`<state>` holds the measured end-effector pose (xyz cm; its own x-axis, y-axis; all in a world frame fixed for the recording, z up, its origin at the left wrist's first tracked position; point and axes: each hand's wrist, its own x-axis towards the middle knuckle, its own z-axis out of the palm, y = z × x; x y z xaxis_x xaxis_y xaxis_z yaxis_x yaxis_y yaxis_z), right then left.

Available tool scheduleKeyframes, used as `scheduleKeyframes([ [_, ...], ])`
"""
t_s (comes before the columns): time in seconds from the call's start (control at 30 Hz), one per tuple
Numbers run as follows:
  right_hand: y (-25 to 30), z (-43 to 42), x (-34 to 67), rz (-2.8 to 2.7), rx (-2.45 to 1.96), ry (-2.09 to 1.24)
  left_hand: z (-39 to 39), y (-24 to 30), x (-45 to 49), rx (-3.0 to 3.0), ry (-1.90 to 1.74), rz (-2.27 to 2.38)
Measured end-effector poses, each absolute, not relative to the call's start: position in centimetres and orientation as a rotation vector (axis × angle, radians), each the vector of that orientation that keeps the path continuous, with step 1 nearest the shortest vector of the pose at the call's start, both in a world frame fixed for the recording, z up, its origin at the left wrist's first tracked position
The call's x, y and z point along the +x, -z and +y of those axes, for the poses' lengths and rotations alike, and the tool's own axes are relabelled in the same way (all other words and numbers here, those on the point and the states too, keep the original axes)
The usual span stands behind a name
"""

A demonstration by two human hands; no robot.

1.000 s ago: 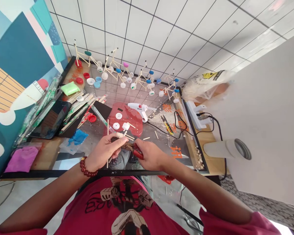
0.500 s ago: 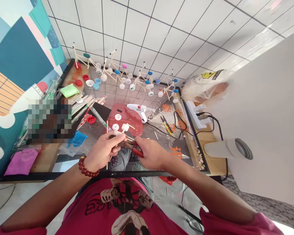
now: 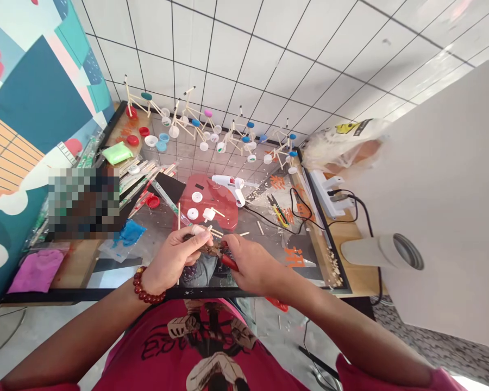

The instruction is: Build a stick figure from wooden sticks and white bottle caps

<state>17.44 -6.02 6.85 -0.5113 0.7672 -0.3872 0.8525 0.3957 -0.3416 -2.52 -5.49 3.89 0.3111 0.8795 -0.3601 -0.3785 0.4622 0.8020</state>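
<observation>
My right hand (image 3: 255, 263) grips a pair of pliers (image 3: 229, 263) by the red handles, over the front edge of the glass-topped table. Their rusty jaws point left, at the fingers of my left hand (image 3: 175, 255). Thumb and fingertips of that hand are pinched around a short pale wooden stick (image 3: 209, 229) beside the jaws; whether the jaws touch it is hard to see. Just beyond my hands, on a red translucent sheet (image 3: 224, 209), lie a white cap with stick pieces (image 3: 208, 214) and two white discs (image 3: 196, 197).
A white glue gun (image 3: 232, 184) lies behind the sheet, its cord running right to a power strip (image 3: 330, 193). Yellow-handled snips (image 3: 279, 210) lie to the right. Several small stick-and-cap bicycle models stand along the back. Wrapped sticks (image 3: 142, 176) and a blue clay packet (image 3: 129, 232) are at left.
My right hand and the pliers' red handles have shifted slightly lower. My left hand keeps its pinch close to the jaws. The whole view has moved a little.
</observation>
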Motion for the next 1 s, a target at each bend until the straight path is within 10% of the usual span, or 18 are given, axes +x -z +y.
scheduleKeyframes([
  [1.0,-3.6,-4.7,15.7,2.364,1.565,0.79,-5.5,-1.1,-4.6,0.915,-0.639,1.146],
])
